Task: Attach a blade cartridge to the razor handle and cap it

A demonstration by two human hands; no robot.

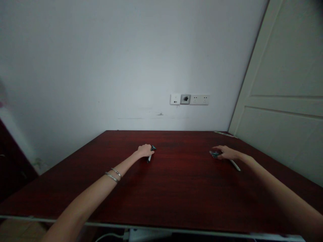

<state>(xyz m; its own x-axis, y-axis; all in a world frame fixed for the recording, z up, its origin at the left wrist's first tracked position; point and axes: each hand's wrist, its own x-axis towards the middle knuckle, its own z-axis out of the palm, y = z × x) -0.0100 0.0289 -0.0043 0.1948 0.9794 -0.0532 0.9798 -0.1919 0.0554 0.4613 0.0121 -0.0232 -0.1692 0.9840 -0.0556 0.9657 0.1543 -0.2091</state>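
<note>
My left hand (pixel 145 150) rests low over the dark red tabletop, left of the middle, with its fingers wrapped round a small razor (pixel 149 158). The razor's dark head shows past the fingers and its pale handle points toward me. On the right side of the table, my right hand (pixel 225 153) is closed over a second slim item (pixel 235 165). A pale handle sticks out beneath the palm, and a dark, partly see-through end (pixel 214 154) shows beyond the fingertips. It resembles another razor, but the fingers cover its middle.
The dark red table (pixel 176 191) reaches to a white wall, where a row of sockets (pixel 189 99) is mounted. A pale panelled door (pixel 285 84) stands along the right side. Below the front edge are a white cable (pixel 109 236) and a pale box-like item (pixel 148 234).
</note>
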